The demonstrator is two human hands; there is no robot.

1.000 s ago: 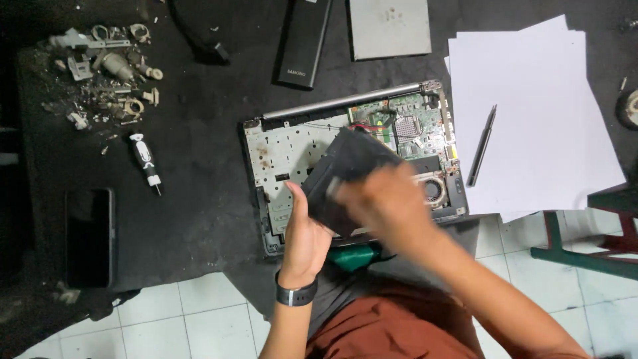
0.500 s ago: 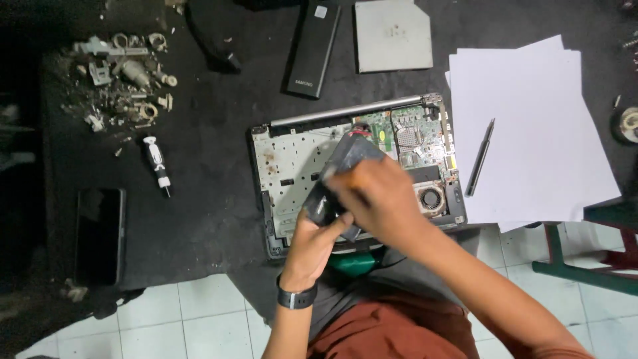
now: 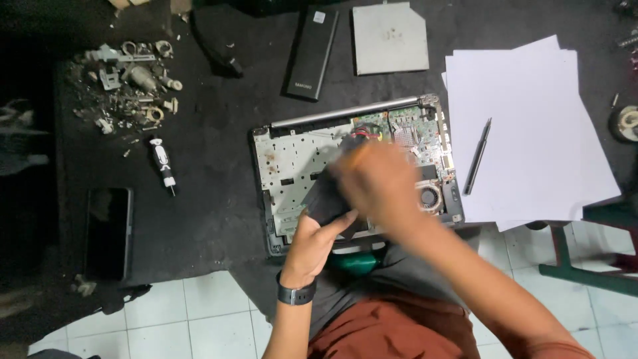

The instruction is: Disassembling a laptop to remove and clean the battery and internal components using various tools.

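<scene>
Black flat part | tilted over opened laptop | both hands gripping

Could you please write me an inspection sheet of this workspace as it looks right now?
Surface: black mat over the floor, with pale tiles at its near edge.
Job's things: opened laptop base, circuit board and fan exposed; a flat black part is held above it.
Clutter: pile of metal scrap, small screwdriver, dark phone, black battery pack, grey optical drive, white paper sheets with a pen.
Hands: left hand grips the black part's lower edge; right hand is blurred on top of it.
Cables: red wires on the board; otherwise nothing seen.
Surroundings: green furniture legs at right.
</scene>
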